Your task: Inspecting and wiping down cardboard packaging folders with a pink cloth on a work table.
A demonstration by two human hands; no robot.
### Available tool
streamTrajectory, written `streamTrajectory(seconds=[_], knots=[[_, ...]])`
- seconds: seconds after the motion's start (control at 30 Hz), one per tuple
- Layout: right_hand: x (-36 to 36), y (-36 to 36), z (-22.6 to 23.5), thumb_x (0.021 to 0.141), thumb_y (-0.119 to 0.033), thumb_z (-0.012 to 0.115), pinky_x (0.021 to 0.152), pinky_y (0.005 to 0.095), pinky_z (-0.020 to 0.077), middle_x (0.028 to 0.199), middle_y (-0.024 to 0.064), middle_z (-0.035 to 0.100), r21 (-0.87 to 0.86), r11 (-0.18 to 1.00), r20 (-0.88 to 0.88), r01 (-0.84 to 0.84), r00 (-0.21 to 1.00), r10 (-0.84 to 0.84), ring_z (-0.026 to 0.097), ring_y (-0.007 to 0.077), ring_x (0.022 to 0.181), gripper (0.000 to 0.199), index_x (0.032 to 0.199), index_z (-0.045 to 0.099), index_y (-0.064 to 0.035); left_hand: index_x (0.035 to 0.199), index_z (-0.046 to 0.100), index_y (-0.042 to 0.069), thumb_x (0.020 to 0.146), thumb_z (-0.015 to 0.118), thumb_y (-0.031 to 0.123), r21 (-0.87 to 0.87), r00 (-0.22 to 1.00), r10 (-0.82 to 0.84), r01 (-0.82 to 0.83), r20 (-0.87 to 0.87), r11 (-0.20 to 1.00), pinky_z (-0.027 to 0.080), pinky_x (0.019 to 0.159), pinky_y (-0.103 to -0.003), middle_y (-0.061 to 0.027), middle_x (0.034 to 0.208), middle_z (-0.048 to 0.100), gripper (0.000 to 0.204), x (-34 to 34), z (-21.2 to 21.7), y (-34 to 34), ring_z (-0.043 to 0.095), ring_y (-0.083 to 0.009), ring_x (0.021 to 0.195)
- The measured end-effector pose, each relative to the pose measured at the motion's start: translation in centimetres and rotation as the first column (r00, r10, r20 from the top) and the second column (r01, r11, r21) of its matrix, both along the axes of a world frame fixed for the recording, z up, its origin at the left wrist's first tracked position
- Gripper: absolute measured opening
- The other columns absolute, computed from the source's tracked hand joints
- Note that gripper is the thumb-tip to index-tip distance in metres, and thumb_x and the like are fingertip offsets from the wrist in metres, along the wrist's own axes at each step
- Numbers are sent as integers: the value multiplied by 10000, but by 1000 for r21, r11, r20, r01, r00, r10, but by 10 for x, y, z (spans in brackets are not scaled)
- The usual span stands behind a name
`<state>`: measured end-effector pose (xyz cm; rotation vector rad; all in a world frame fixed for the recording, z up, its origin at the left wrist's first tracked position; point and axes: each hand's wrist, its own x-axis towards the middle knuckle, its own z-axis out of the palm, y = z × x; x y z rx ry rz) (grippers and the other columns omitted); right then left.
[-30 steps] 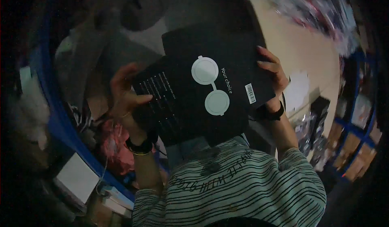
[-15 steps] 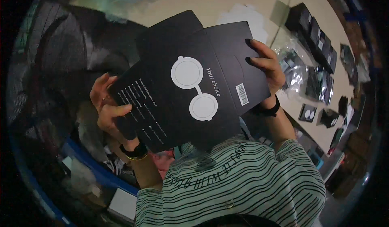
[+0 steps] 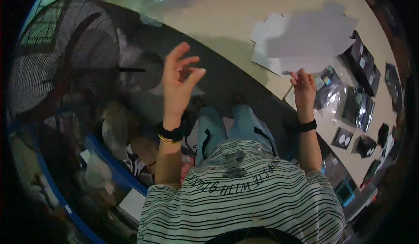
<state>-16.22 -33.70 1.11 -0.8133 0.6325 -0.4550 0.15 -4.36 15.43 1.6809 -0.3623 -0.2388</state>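
Pinched only at its near edge by the right hand [image 3: 304,87], the flat white die-cut cardboard sheet [image 3: 305,39] above the beige table [image 3: 227,17] may sag and slip, since the left hand [image 3: 179,80] hangs open and empty beside it.

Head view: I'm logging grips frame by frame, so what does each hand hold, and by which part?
The right hand pinches the flat pale cardboard cutout at its lower edge. The left hand is raised, fingers spread, holding nothing.
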Motion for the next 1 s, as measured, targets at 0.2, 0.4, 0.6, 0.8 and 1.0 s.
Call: streamTrajectory(seconds=[0.2,0.4,0.6,0.8,1.0], knots=[[3,-45,-81,977,-216,522,919,246,493,1077,150,633,268,959,165,-89,985,45,617,153,1008,315,1104,560,70,1289,494,69,813,699,43,204,979,40,1,-199,979,499,800,-263,-38,1223,538,519,-17,-26,53,583,-135,1001],[10,-66,-56,992,-232,475,1009,265,456,1385,215,428,542,802,160,-252,967,197,466,215,1253,497,1339,352,103,1282,505,79,832,701,83,205,939,277,-236,-204,950,500,788,-262,-45,1154,555,490,-41,-35,107,577,-120,948],[63,-19,30,980,-350,491,683,254,573,1147,121,617,523,807,-234,-275,863,447,653,194,919,445,1274,483,-16,1268,511,69,857,686,111,103,819,494,-486,-293,868,496,810,-283,-61,1184,559,448,-73,-81,160,588,-144,1000],[184,151,50,966,-268,532,458,250,401,608,-33,513,-67,329,-378,-942,330,865,488,94,499,228,791,570,-127,1208,536,24,878,676,255,92,481,789,-830,-383,551,493,688,-270,-63,1095,607,426,-99,-107,228,605,-126,876],[262,389,26,954,-255,535,736,314,510,1004,77,642,-170,-305,-174,-937,-276,945,622,172,878,276,1111,606,-39,1124,583,51,906,633,317,41,229,820,-955,-524,292,490,650,-266,-42,999,629,348,-161,-126,317,611,-129,823]])
